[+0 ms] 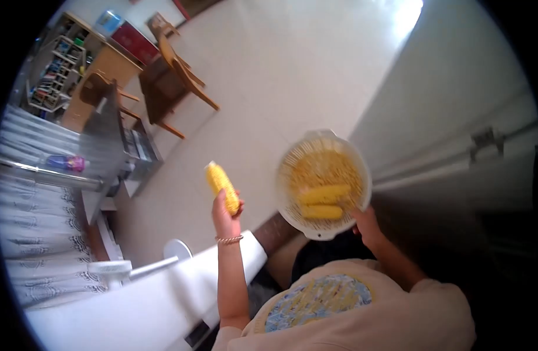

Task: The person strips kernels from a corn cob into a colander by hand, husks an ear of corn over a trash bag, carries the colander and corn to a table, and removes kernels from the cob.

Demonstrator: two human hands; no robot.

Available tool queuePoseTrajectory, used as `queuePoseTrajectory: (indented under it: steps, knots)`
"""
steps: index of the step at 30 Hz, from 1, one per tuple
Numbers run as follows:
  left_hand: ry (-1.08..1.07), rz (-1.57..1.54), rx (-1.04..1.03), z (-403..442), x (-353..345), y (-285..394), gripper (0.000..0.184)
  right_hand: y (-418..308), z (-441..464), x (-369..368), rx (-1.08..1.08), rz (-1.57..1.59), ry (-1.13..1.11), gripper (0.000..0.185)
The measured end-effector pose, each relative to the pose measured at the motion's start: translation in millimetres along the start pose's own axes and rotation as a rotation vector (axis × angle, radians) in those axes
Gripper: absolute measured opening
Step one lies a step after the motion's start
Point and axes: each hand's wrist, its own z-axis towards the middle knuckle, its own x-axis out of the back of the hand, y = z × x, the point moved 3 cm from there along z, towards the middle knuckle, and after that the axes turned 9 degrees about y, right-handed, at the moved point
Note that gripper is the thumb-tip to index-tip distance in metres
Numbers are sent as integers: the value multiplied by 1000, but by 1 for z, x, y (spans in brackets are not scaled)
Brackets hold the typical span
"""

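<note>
An ear of yellow corn (217,180) stands tilted in my left hand (227,212), its tip pointing up and away, my fingers wrapped round its lower part. A beaded bracelet circles that wrist. My right hand (365,223) grips the near right rim of a white colander (285,202); part of its fingers is hidden by the rim. Loose yellow kernels (324,167) fill the far part of the colander. Two more ears, an upper corn ear (326,193) and a lower corn ear (321,212), lie side by side on the near side.
A wooden chair (174,73) stands on the pale floor at the upper left. Beyond it are a desk (114,64) and a shelf rack (55,73). Lace curtains (40,228) hang at the left, above a white surface (146,292). A grey door (444,117) stands at the right.
</note>
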Motion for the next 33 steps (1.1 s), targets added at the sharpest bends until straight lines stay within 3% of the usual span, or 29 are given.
queuePoseTrajectory:
  steps: [1, 3, 4, 6, 7, 8, 9, 10, 11, 12, 13, 14, 17, 20, 24, 26, 28, 30, 31, 32, 33]
  knots:
    - [-192, 70, -55, 18, -25, 14, 29, 4, 0, -24, 8, 72, -22, 19]
    - [-267, 66, -68, 34, -46, 25, 31, 38, 37, -29, 24, 229, -110, 23]
    - [-384, 140, 45, 26, -49, 4, 34, 50, 23, -29, -15, 376, 25, 24]
    - [-338, 95, 59, 63, -48, 1, 35, 46, 77, -54, -39, 308, 1, 26]
    - [-217, 255, 264, 84, -37, -10, 33, 35, 86, -65, -114, 263, 39, 27]
    - [-182, 310, 270, 82, -75, -60, 33, 38, 130, -26, -133, 240, 68, 27]
    - [-189, 305, 297, 78, -39, -64, 33, 31, 96, -26, -142, 222, 56, 25]
    - [-44, 347, 243, 79, 10, -57, 36, 1, 58, -35, -152, 210, 51, 24]
    - [112, 391, 206, 110, 48, -71, 40, -23, 60, -63, -185, 201, 116, 25]
    - [214, 587, 252, 146, 92, -83, 42, -38, 89, -91, -215, 238, 17, 24]
    - [359, 557, 389, 135, 158, -92, 32, -42, 80, -101, -247, 253, -4, 24]
    - [359, 449, 463, 168, 259, -138, 29, -60, 80, -123, -241, 295, -31, 23]
    - [598, 486, 589, 134, 306, -109, 30, -76, 80, -132, -210, 324, -52, 24]
    - [483, 599, 453, 208, 265, -39, 30, -78, 69, -138, -221, 308, -45, 28]
    - [278, 728, 325, 286, 153, 9, 32, -97, 70, -156, -317, 264, 228, 29]
    - [237, 723, 276, 301, 113, 17, 32, -97, 84, -161, -337, 312, 225, 26]
    - [210, 733, 243, 343, 73, 27, 33, -123, 115, -193, -375, 521, 61, 33]
    - [176, 726, 185, 373, 31, 36, 33, -152, 119, -198, -369, 469, 36, 21]
    - [159, 724, 152, 384, 9, 41, 34, -165, 118, -193, -346, 465, 34, 24]
    - [160, 712, 132, 398, -12, 46, 34, -175, 150, -209, -250, 421, 200, 33]
    - [132, 697, 60, 409, -27, 54, 34, -187, 154, -217, -239, 421, 140, 41]
